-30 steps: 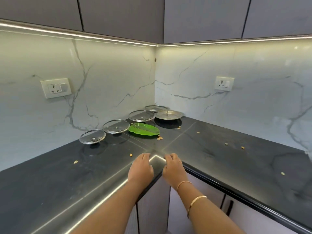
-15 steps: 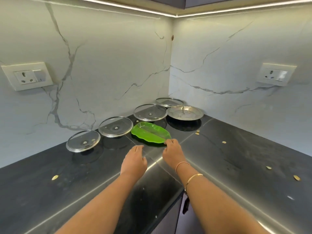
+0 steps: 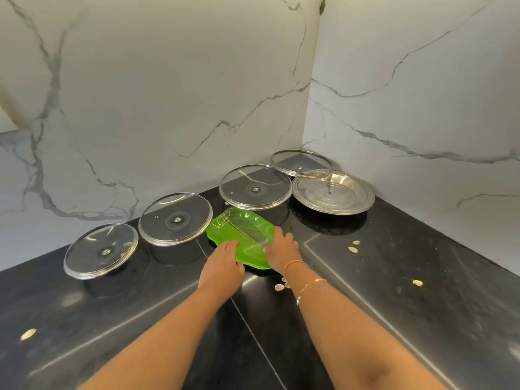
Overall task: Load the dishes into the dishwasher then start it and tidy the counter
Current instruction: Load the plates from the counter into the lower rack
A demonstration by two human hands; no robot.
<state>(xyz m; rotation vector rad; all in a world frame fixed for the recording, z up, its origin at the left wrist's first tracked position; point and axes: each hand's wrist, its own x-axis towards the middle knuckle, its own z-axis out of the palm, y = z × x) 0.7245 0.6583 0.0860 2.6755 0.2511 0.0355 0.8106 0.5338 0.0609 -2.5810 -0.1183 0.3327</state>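
left hand (image 3: pixel 222 267) and right hand (image 3: pixel 281 249) on a see-through green leaf-shaped plate (image 3: pixel 242 229)

the plate lies flat on the black stone counter (image 3: pixel 394 277), near the corner, just in front of a row of four steel-rimmed glass lids (image 3: pixel 176 218). both hands rest on its near end, one at each side, fingers stretched out over it rather than curled. a round steel plate (image 3: pixel 333 192) sits further back on the right. pale seed husks (image 3: pixel 353 249) lie scattered about.
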